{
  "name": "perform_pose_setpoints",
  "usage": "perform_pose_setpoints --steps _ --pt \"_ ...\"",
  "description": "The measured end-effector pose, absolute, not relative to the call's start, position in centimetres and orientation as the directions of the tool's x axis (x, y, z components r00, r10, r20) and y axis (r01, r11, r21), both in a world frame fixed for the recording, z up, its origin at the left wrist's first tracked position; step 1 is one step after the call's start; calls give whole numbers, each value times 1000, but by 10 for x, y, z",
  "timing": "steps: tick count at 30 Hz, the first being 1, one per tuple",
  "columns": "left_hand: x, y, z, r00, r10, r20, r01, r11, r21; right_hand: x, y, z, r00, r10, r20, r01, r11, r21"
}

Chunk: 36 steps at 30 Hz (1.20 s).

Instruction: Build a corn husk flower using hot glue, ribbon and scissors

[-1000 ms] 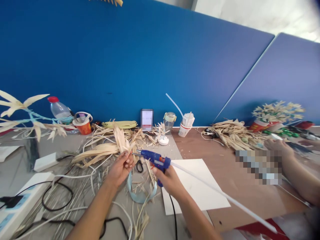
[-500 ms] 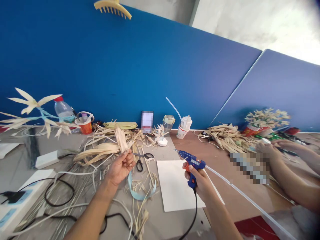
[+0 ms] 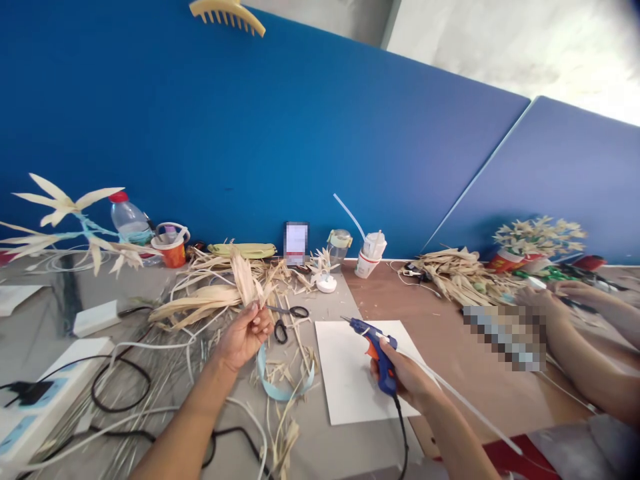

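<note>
A small bunch of pale dried husk stands up from the pinched fingers of my left hand. My right hand is wrapped round the handle of a blue glue gun with an orange trigger, its nozzle pointing to the upper left. A long clear glue stick trails from the gun's back, and a black cord hangs below. Under the gun lies a white sheet. Black-handled scissors rest just right of my left hand, above a loop of light blue ribbon.
Husks, cables and a power strip cover the left side. A phone, a jar and cups stand along the blue partition. Another person's hands work at the right, near husk flowers.
My right hand has turned the glue gun, and its nozzle has shifted slightly left and down. The glue stick's tail has swung too. My left hand still holds the husk, nearly unmoved.
</note>
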<state>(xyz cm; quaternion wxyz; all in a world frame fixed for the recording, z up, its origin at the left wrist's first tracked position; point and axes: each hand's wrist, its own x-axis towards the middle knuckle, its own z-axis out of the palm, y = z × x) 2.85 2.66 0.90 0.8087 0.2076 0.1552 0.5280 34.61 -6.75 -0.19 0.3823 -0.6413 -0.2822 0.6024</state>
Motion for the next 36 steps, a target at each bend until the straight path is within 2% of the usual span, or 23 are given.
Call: perform_pose_setpoints --steps 3,7,11,19,26,28,32,34,36 --pt "29 27 7 385 923 -19 -764 330 555 347 -63 1 49 791 -610 61 -611 -789" --pt "30 27 5 351 935 -40 -731 301 613 347 -56 9 -57 750 -658 193 -639 -745" --pt "31 26 6 318 945 -72 -706 287 648 345 -53 17 -71 725 -685 304 -638 -707" --pt "38 25 3 259 965 -49 -614 204 762 351 -46 7 -159 729 -666 477 -534 -698" --pt "37 25 5 284 958 -49 -630 225 744 344 -56 32 -129 749 -650 633 -443 -635" --pt "37 24 6 290 956 -49 -660 237 713 337 -58 41 -148 783 -604 629 -397 -668" --pt "35 24 8 327 944 -54 -720 285 633 314 -51 52 -233 910 -342 503 -187 -844" --pt "34 25 8 353 934 -59 -731 314 605 295 -45 56 -253 919 -302 519 -135 -844" --pt "33 25 8 378 924 -58 -735 338 588 275 -39 61 -270 916 -296 620 -70 -781"
